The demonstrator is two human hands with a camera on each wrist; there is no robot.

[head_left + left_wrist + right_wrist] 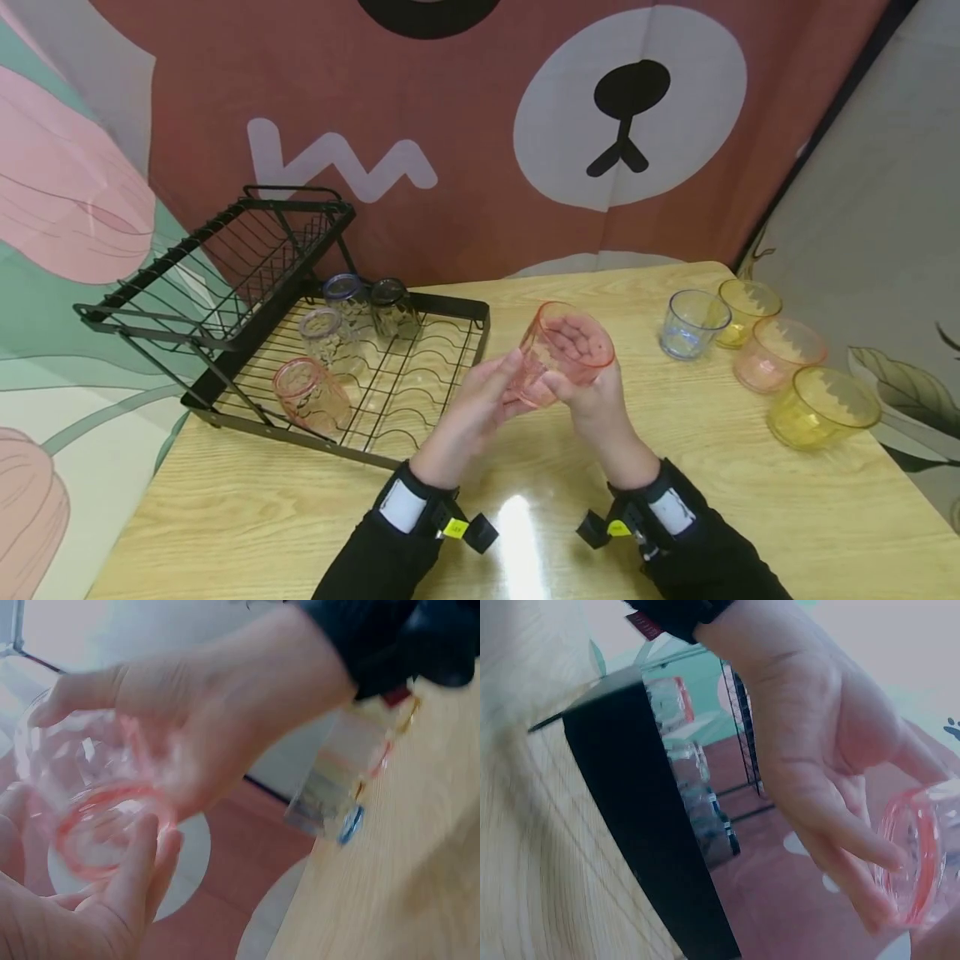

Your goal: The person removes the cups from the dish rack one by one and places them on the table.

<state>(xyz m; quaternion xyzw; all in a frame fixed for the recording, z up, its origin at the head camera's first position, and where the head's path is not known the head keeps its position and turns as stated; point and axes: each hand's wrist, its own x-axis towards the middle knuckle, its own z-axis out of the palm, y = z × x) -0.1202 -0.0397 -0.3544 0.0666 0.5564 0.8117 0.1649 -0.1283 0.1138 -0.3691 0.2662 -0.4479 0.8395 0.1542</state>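
The left hand (483,398) and right hand (597,402) hold a see-through pink round cup (553,357) above the pale wood-grain table (262,517).

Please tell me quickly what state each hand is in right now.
Left hand: closed, holding the pink glass.
Right hand: closed, holding the same pink glass.

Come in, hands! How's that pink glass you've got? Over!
Left grip, right grip: both on pink glass. Held above table, right of rack. Nothing visibly in the way.
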